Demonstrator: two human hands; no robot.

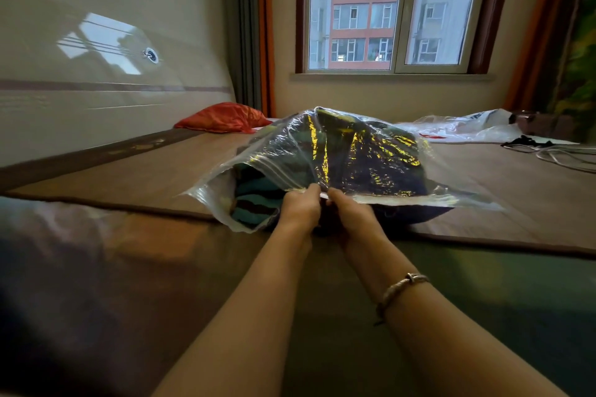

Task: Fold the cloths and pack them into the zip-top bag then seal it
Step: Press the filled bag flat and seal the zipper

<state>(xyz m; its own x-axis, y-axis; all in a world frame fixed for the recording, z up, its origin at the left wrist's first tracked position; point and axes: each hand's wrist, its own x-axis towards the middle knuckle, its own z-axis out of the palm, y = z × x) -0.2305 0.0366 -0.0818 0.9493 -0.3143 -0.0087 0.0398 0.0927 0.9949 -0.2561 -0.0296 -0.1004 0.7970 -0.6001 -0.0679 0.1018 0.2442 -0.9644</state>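
Clear crinkly plastic zip-top bag (338,151), on the bed mat (516,190), stuffed with soft dark folded cloths (258,200) (bulky, probably light). Left hand (300,208) and right hand (353,216) pinch its zip strip mid-mouth; slippery film, best held there.

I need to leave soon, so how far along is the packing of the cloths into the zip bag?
Done: the cloths sit inside the zip-top bag. In hand: the left hand and right hand pinch the zip strip mid-mouth. Left: the mouth to the left gapes open, so sealing remains.
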